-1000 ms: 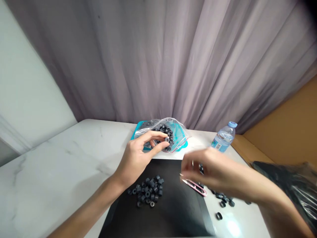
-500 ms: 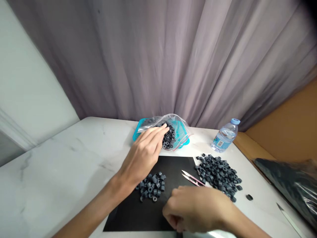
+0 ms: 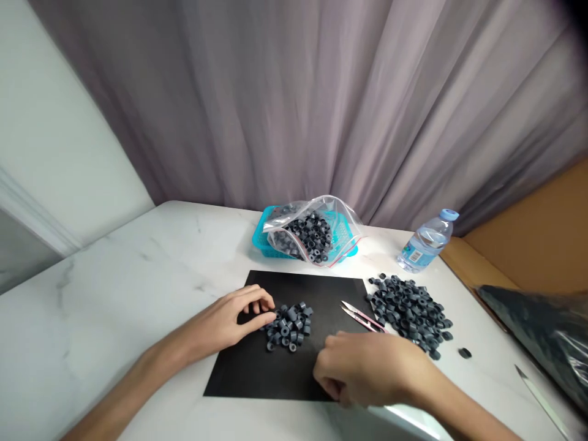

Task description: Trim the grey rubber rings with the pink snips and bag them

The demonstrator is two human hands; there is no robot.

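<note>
My left hand (image 3: 241,315) is at the left edge of a small pile of dark grey plastic rings (image 3: 288,327) on a black mat (image 3: 271,380). Its thumb and fingers are curved and a little apart, with no ring clearly held. My right hand (image 3: 367,370) is closed over the mat's front right corner, knuckles up and fingers curled under. What it grips, if anything, is hidden. Thread snips with pink handles (image 3: 362,316) lie beyond it, near a larger heap of dark pieces (image 3: 411,312).
Behind the mat, an open zip bag (image 3: 312,236) of rings rests in a turquoise basket (image 3: 260,245). A water bottle (image 3: 425,242) stands at the back right. A pointed blade (image 3: 539,398) and a cardboard box (image 3: 528,233) holding a dark plastic bag (image 3: 542,331) are at the right.
My left hand has come back from the zip bag down to the small pile on the mat. The right hand stays closed in about the same place. The view has shifted slightly.
</note>
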